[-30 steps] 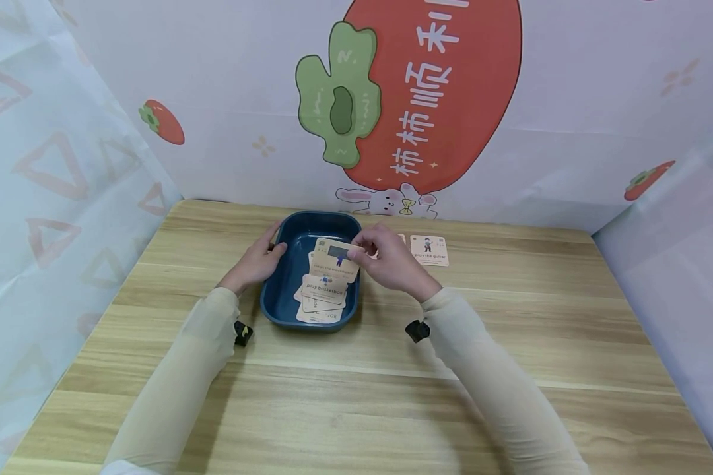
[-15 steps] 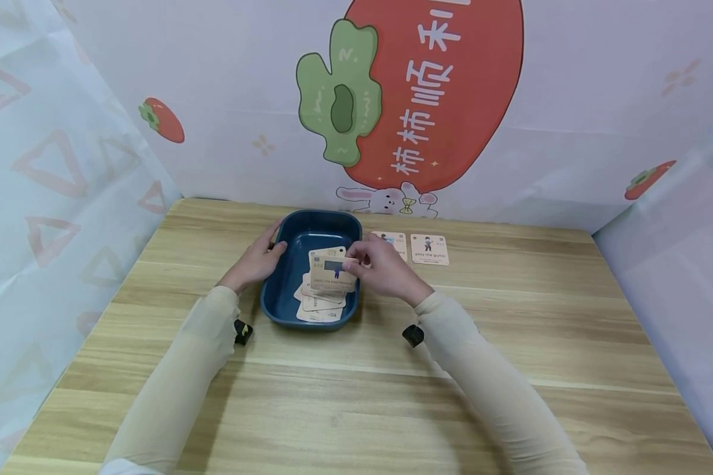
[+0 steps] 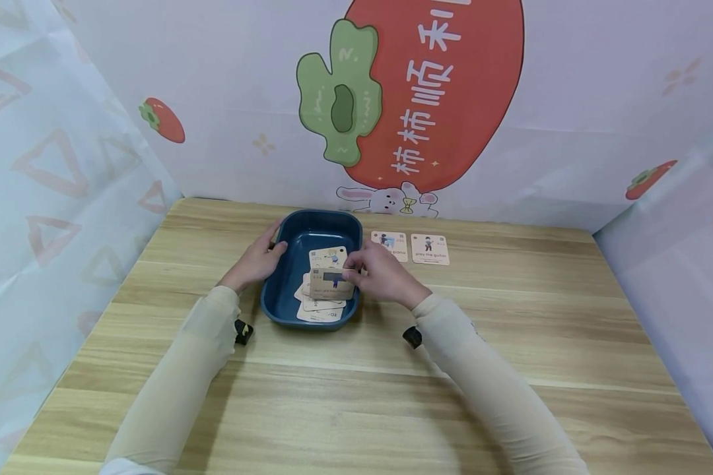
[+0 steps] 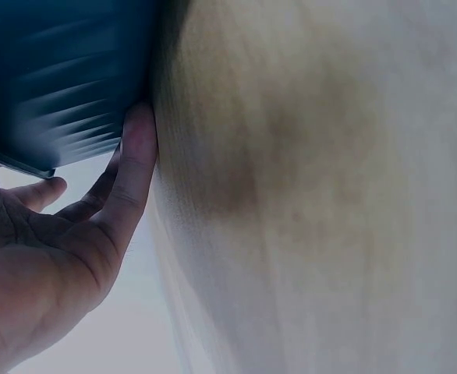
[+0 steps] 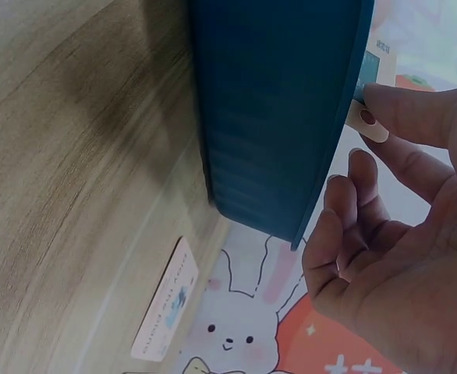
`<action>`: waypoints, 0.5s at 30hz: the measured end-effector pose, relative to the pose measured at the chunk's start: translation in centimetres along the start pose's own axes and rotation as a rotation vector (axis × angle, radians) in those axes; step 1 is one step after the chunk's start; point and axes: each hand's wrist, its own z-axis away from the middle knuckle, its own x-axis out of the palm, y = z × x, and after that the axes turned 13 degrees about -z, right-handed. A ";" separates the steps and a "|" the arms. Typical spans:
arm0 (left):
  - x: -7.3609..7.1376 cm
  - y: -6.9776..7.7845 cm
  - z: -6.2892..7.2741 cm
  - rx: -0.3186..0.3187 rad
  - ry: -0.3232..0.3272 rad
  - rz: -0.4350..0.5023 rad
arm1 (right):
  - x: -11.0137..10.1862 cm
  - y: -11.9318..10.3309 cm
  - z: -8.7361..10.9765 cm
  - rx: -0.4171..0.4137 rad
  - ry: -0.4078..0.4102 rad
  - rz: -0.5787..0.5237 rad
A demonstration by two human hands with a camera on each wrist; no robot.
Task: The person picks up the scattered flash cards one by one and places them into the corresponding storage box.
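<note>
A dark blue plastic box stands on the table with several picture cards overlapping in it. My left hand holds the box's left side, its thumb at the rim and its fingers against the outer wall, as the left wrist view shows. Over the box's right rim, my right hand pinches the right edge of a card with a blackboard picture between thumb and fingers. That card stands tilted above the others; its other fingers are loosely bent outside the box. A card with a small figure shows behind it.
Two cards lie side by side on the wooden table right of the box: a piano card, partly covered by the right hand, and a guitar card. A printed wall sheet rises behind the table.
My right hand has moved slightly down and left, tipping the blackboard card more upright. The card behind it and the piano card have come into view. My left hand stays put.
</note>
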 end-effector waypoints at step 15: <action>0.0 0.0 0.1 0.004 0.000 0.000 | 0.5 -0.2 -0.1 0.027 0.000 0.076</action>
